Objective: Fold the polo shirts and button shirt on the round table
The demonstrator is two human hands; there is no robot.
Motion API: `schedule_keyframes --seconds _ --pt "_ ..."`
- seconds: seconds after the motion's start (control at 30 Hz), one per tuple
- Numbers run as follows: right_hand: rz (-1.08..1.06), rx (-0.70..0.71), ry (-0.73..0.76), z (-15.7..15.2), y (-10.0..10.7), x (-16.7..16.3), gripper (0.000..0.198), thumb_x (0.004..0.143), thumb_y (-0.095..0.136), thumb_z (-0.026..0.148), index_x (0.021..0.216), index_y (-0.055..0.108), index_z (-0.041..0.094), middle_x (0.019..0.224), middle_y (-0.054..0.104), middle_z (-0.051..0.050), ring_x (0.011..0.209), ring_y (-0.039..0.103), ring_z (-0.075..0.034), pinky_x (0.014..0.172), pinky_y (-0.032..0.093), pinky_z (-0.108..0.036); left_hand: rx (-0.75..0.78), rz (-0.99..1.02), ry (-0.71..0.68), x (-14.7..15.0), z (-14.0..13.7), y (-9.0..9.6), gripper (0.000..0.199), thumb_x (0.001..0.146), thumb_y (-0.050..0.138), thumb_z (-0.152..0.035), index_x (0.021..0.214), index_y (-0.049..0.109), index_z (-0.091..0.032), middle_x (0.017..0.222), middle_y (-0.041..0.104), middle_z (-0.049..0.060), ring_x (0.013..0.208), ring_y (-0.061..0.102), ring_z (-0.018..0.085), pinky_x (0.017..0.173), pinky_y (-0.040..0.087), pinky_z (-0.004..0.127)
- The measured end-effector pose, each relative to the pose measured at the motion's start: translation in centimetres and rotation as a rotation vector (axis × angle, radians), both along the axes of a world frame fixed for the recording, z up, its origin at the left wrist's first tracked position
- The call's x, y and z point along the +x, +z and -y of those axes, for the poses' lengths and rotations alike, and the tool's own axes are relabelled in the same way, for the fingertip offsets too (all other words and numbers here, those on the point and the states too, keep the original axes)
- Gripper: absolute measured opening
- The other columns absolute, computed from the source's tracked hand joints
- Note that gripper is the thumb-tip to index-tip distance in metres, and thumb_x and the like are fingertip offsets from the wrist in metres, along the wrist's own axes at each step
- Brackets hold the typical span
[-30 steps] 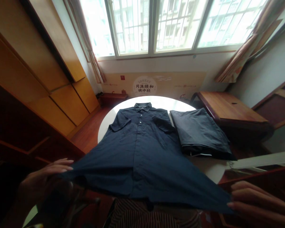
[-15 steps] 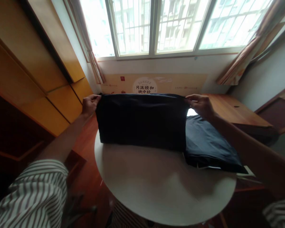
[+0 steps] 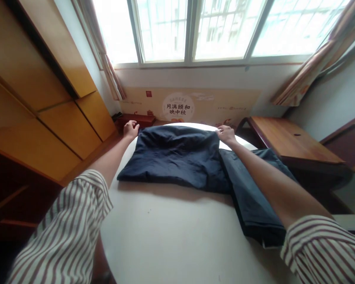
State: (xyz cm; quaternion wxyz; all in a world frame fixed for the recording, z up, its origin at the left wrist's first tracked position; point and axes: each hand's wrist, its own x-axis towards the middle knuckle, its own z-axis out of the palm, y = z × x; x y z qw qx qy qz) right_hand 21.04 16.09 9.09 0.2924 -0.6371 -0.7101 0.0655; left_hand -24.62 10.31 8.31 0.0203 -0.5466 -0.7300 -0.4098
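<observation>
Folded, dark blue and rumpled, the shirt [image 3: 177, 157] spreads nearside of the curled left hand [image 3: 130, 129] and right hand [image 3: 226, 134], whether gripped I cannot tell.

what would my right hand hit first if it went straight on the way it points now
Probably the far right corner of the middle navy garment, which the right hand seems to touch; beyond that, perhaps the wall banner, though depth is unclear.
</observation>
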Motion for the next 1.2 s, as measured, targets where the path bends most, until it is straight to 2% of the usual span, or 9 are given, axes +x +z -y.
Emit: schedule_keyframes --seconds 0.1,0.23,0.37,0.5,0.63,0.77,1.03,1.1,1.2 --pt "0.181 0.058 0.233 4.4 0.6 -1.2 0.028 0.085 0.062 0.025 0.106 0.070 0.009 0.108 0.071 -0.018 0.098 0.067 -0.029 0.089 0.051 -0.038 0.006 -0.282 -0.340 2.7 3.8 -0.5 0.020 0.091 0.058 -0.023 0.103 0.069 -0.012 0.108 0.071 0.013 0.105 0.065 0.024 0.099 0.049 0.038" --pt "0.458 0.065 0.687 16.2 1.2 -1.2 0.028 0.096 0.052 0.037 0.091 0.069 0.015 0.094 0.069 -0.013 0.086 0.066 -0.024 0.079 0.051 -0.033 -0.015 -0.526 -0.789 4.9 14.3 -1.5 0.024 0.099 0.050 -0.031 0.109 0.068 -0.018 0.107 0.071 0.009 0.103 0.065 0.022 0.096 0.052 0.037" --pt "0.663 0.063 0.770 25.3 -1.1 0.0 0.021 0.090 0.055 0.024 0.101 0.068 0.012 0.105 0.068 -0.018 0.097 0.064 -0.029 0.084 0.051 -0.037 -0.055 -0.669 -0.879 3.4 22.7 -3.8 0.039 0.093 0.062 -0.035 0.126 0.062 -0.016 0.118 0.068 0.012 0.110 0.064 0.025 0.099 0.053 0.040" --pt "0.815 0.092 0.655 25.9 -3.9 -0.3 0.053 0.078 0.049 0.001 0.130 0.057 0.000 0.136 0.055 -0.027 0.126 0.052 -0.036 0.103 0.044 -0.043 -0.083 -0.695 -0.726 1.7 24.2 -6.4 0.038 0.094 0.049 -0.013 0.129 0.061 -0.015 0.124 0.067 0.013 0.115 0.064 0.025 0.101 0.053 0.042" --pt "0.880 -0.030 0.577 24.7 -3.6 -2.1 0.038 0.084 0.043 -0.003 0.116 0.064 0.003 0.105 0.069 -0.023 0.097 0.067 -0.030 0.083 0.052 -0.035 -0.157 -0.669 -0.621 2.6 23.6 -7.1 0.041 0.088 0.044 -0.001 0.119 0.067 -0.014 0.114 0.071 0.013 0.104 0.068 0.025 0.092 0.058 0.042" --pt "0.904 -0.052 0.643 26.9 -2.6 -2.5 0.025 0.087 0.047 -0.001 0.098 0.068 0.009 0.095 0.070 -0.018 0.091 0.068 -0.027 0.075 0.052 -0.032 -0.142 -0.649 -0.603 2.9 25.9 -6.6 0.046 0.084 0.043 0.004 0.116 0.069 -0.017 0.111 0.071 0.011 0.103 0.068 0.023 0.092 0.058 0.040" --pt "0.764 -0.148 0.897 35.9 -2.6 1.3 0.021 0.078 0.057 0.003 0.091 0.068 0.015 0.089 0.069 -0.011 0.083 0.067 -0.022 0.072 0.051 -0.030 -0.138 -0.595 -0.792 0.9 37.3 -5.1 0.032 0.092 0.050 -0.007 0.114 0.069 -0.021 0.109 0.072 0.006 0.098 0.068 0.018 0.088 0.057 0.031" --pt "0.630 -0.180 0.959 35.9 -1.0 0.9 0.016 0.081 0.056 0.010 0.088 0.068 0.017 0.089 0.069 -0.009 0.083 0.067 -0.021 0.076 0.052 -0.030 -0.171 -0.522 -0.831 2.2 37.8 -3.8 0.021 0.095 0.055 -0.017 0.108 0.070 -0.022 0.107 0.072 0.006 0.098 0.068 0.017 0.089 0.057 0.030" --pt "0.452 -0.138 0.945 32.9 1.0 -2.8 0.026 0.090 0.049 0.019 0.105 0.070 0.018 0.107 0.071 -0.010 0.100 0.067 -0.021 0.090 0.050 -0.030 -0.095 -0.387 -0.819 6.3 34.7 -1.9 0.026 0.101 0.046 -0.024 0.110 0.070 -0.020 0.114 0.070 0.008 0.106 0.066 0.017 0.097 0.054 0.031"
